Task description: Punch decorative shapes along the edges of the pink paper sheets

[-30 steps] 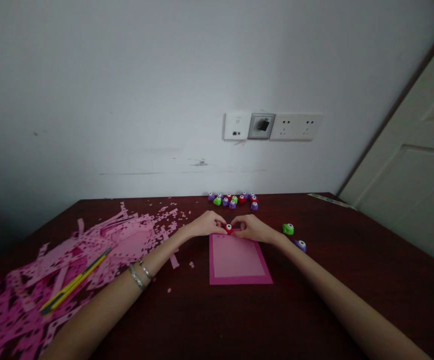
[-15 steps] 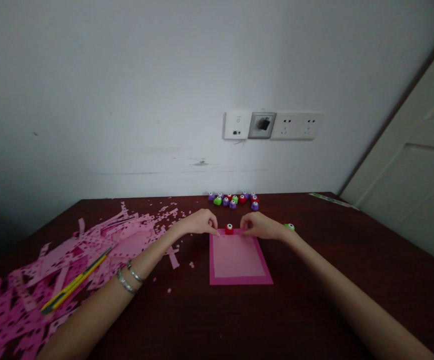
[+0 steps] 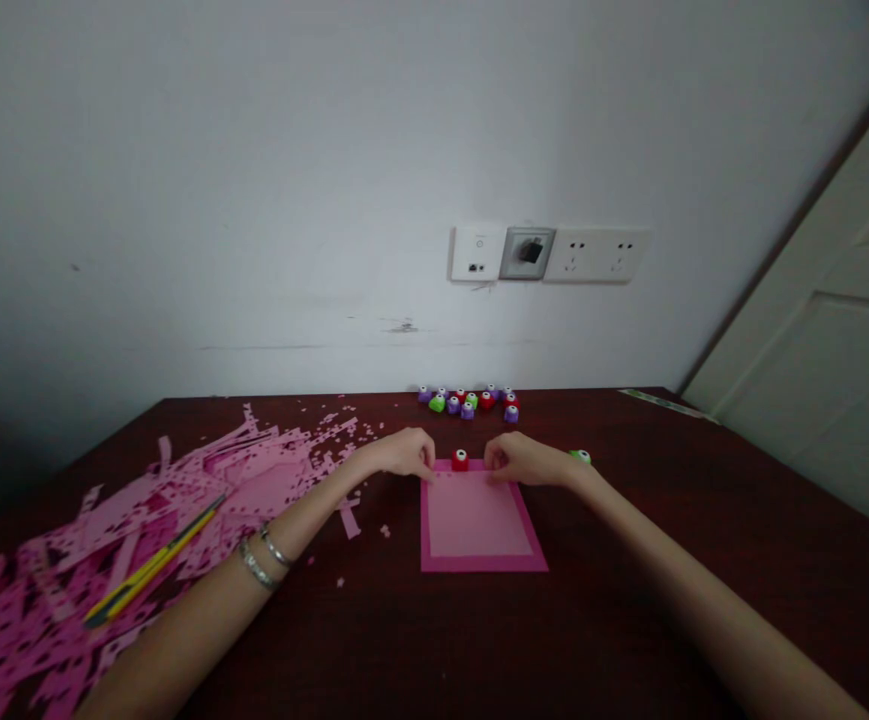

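Note:
A light pink sheet of paper [image 3: 479, 520] lies on a darker pink sheet [image 3: 483, 564], which shows as a border around it. A red craft punch [image 3: 460, 461] sits at the middle of the far edge of the sheets. My left hand [image 3: 408, 452] is closed in a pinch at the far left corner of the paper. Just right of the punch, my right hand [image 3: 524, 460] pinches at the far edge too. The fingertips are small and dim, and what lies between them is partly hidden.
Pink paper strips and scraps [image 3: 254, 480] cover the table's left side, with a yellow utility knife [image 3: 156, 562] on top. Several coloured punches [image 3: 468, 400] stand near the wall. A green punch [image 3: 581, 456] is beyond my right wrist, and a ruler-like strip [image 3: 666, 404] lies far right.
Both hands have shifted very slightly toward me along the paper's far edge. The view has moved a little; the paper and the red punch stay in place.

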Available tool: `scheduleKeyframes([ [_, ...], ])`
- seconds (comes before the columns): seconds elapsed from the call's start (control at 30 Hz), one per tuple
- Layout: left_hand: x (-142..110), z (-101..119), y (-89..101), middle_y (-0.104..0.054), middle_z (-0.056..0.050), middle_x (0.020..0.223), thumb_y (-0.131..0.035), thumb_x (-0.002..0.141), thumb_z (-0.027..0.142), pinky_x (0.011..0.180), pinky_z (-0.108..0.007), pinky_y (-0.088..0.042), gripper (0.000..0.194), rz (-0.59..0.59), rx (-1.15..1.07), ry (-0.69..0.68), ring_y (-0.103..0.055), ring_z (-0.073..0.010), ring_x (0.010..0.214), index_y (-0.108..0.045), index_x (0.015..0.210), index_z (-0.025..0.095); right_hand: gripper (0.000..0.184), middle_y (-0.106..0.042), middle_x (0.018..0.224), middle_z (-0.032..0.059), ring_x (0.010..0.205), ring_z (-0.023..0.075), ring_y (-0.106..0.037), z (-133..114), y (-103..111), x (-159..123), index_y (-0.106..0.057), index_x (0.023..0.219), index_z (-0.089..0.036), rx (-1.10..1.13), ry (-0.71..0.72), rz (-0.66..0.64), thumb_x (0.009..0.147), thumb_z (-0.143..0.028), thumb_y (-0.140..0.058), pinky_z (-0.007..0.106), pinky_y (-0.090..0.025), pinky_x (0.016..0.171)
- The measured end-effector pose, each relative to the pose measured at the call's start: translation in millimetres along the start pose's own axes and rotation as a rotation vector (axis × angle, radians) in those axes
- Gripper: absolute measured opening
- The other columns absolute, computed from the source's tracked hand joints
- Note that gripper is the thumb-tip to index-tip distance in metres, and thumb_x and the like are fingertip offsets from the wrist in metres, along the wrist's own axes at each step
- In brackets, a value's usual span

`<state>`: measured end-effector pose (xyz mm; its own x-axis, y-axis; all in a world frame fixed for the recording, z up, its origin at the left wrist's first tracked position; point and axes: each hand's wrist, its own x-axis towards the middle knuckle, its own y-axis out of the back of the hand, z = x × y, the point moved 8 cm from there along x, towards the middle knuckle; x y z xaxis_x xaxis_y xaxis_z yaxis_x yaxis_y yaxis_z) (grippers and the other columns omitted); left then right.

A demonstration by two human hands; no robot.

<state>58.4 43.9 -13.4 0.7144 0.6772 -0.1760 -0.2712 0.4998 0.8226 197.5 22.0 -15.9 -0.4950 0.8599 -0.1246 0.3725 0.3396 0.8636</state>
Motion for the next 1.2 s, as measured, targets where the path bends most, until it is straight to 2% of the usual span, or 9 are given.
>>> scheduleKeyframes([
  [0.23, -1.2, 1.8, 1.5, -0.061, 0.0, 0.062, -0.069, 0.061, 0.028, 0.053, -0.02, -0.035, 0.015, -0.017, -0.036, 0.01, -0.051, -0.01, 0.057, -0.066, 0.067, 0.014, 0.017, -0.063, 0.066, 0.0024, 0.058, 0.0123, -0.054, -3.6, -0.3, -1.0, -0.065, 0.071, -0.013, 0.061, 0.044, -0.046, 0.07, -0.028, -0.058, 0.021, -0.036, 0.052],
  [0.47, 0.4, -5.4, 2.0, -0.055, 0.002, 0.05, -0.065, 0.063, 0.032, 0.049, -0.021, -0.03, 0.019, -0.012, -0.082, 0.049, -0.042, -0.008, 0.048, -0.068, 0.064, 0.013, 0.019, -0.063, 0.069, 0.0033, 0.06, 0.0124, -0.053, 2.4, 0.1, 0.0, -0.066, 0.074, -0.012, 0.058, 0.041, -0.019, 0.071, -0.026, -0.054, 0.021, -0.037, 0.052],
  [0.7, 6.1, -17.7, 1.3, -0.058, 0.0, 0.052, -0.066, 0.059, 0.033, 0.05, -0.021, -0.029, 0.02, 0.037, -0.152, 0.084, -0.043, -0.0088, 0.051, -0.07, 0.062, 0.013, 0.02, -0.064, 0.069, 0.0041, 0.061, 0.0136, -0.054, 5.2, 0.7, 0.0, -0.065, 0.074, -0.012, 0.039, -0.013, 0.003, 0.073, -0.026, -0.051, 0.022, -0.037, 0.052],
  [1.2, 7.6, -22.4, 0.0, -0.056, 0.0, 0.051, -0.066, 0.058, 0.03, 0.05, -0.023, -0.029, 0.019, 0.057, -0.164, 0.115, -0.042, -0.009, 0.051, -0.069, 0.063, 0.012, 0.019, -0.065, 0.071, 0.005, 0.063, 0.0141, -0.056, 10.4, -2.0, 2.9, -0.063, 0.073, -0.012, 0.02, -0.016, 0.024, 0.073, -0.024, -0.05, 0.022, -0.038, 0.054],
])
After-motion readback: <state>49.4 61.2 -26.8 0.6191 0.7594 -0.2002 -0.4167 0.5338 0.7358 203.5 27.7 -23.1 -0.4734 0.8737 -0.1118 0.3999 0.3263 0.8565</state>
